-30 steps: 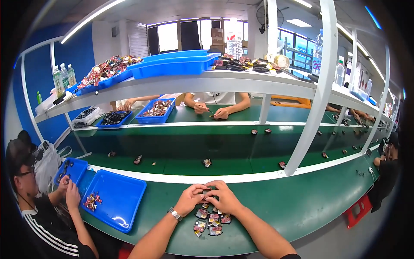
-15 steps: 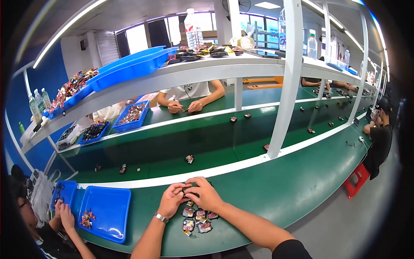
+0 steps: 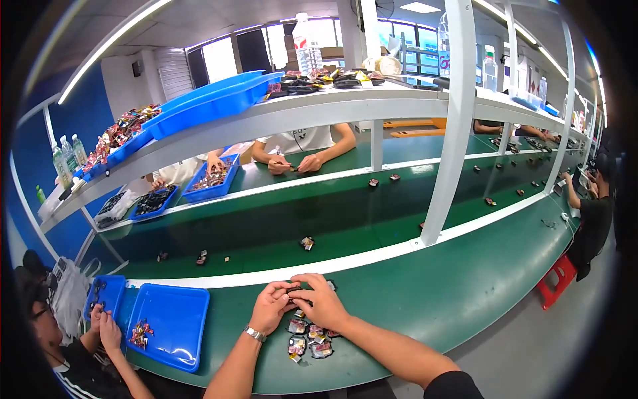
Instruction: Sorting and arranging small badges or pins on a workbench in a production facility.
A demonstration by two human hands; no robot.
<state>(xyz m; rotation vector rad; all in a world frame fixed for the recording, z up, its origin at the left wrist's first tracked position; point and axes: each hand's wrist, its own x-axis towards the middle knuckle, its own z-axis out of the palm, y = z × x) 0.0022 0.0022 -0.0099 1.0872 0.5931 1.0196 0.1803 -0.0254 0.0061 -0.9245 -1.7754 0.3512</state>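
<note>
My left hand [image 3: 269,310], with a metal watch on the wrist, pinches one side of a small black part [image 3: 293,297]. The fingers of my right hand [image 3: 321,304] close on its other side, and most of the part is hidden between them. Just below my hands, a cluster of small electronic assemblies [image 3: 321,349] lies on the green bench [image 3: 412,299]. They have black rims with dark red, silver and yellow pieces. Several sit close together, some partly under my right wrist.
Left of me stands a blue tray [image 3: 174,312] with a small pile of red and yellow parts. A co-worker's hands [image 3: 106,326] work by a smaller blue tray [image 3: 114,287]. Beyond a white rail runs a green belt [image 3: 266,246] carrying scattered assemblies. A white post [image 3: 446,153] rises ahead right.
My hands keep their grip on the black part, with slight finger movement. The whole view has shifted a little, so the scene sits slightly farther right. Across the belt, a co-worker's hand now reaches into a blue tray.
</note>
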